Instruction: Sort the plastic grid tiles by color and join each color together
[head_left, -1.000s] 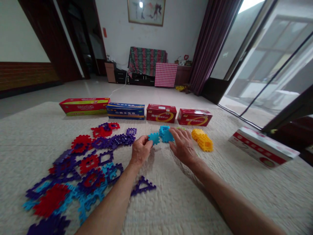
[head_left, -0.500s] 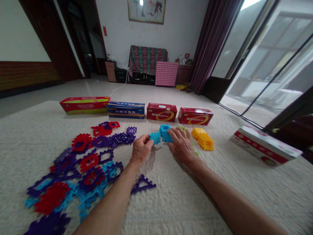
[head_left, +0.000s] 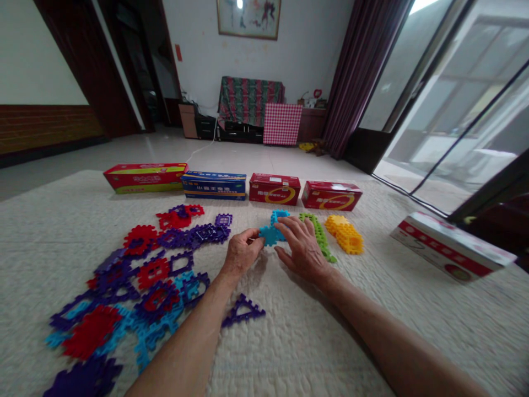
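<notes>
A light blue toothed building tile (head_left: 270, 236) is pinched between the thumb and fingers of my left hand (head_left: 242, 252). It meets the near side of a light blue block of joined toothed tiles (head_left: 280, 215). My right hand (head_left: 303, 245) lies over that block's right side, fingers curved onto it and thumb lower down. The hand hides much of the block. Just right of my right hand is a row of green toothed tiles (head_left: 321, 237). Farther right lies a yellow block of joined tiles (head_left: 349, 241).
Purple, red and blue tiles lie in a loose pile (head_left: 157, 300) on the left, with a purple triangle (head_left: 243, 310) nearer me. Along the back of the quilted mat (head_left: 297, 342) stand a red-green box (head_left: 146, 179), a blue box (head_left: 214, 186) and two red boxes (head_left: 274, 190). A white-red box (head_left: 452, 245) sits right.
My left hand has brought its blue tile right, up against the blue block. My right hand has shifted slightly left over the block, uncovering more of the green row.
</notes>
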Tool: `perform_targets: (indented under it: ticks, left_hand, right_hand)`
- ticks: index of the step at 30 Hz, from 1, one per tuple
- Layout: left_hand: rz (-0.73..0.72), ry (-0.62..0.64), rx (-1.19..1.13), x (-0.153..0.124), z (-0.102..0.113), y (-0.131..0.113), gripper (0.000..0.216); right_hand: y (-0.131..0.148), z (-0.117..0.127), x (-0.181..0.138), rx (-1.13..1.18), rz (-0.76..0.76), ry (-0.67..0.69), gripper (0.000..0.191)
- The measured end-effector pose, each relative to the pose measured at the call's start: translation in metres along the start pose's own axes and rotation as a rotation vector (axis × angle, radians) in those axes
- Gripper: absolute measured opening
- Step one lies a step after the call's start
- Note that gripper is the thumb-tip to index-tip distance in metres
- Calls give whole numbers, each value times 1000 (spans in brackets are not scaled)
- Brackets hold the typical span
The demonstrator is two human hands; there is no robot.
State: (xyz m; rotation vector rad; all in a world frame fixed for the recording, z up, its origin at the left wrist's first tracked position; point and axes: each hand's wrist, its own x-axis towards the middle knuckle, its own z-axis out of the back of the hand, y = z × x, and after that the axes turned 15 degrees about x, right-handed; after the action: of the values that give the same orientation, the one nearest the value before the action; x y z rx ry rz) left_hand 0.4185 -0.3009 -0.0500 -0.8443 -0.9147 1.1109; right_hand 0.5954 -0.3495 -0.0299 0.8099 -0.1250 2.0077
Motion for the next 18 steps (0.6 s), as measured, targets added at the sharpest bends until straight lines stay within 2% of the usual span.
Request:
perform_targets:
  ticks: [11, 14, 18]
  left_hand:
    - [-31, 121, -78, -3, 0, -3, 23]
    - [13, 99, -97, -4, 1, -6, 31]
    - [124, 14, -128, -3, 2, -9, 42]
  right_hand:
    - [16, -7, 0, 23, -14, 0, 49]
    - [9, -5, 0, 2, -23, -19, 48]
    - [-9, 2, 1, -45, -103, -137, 52]
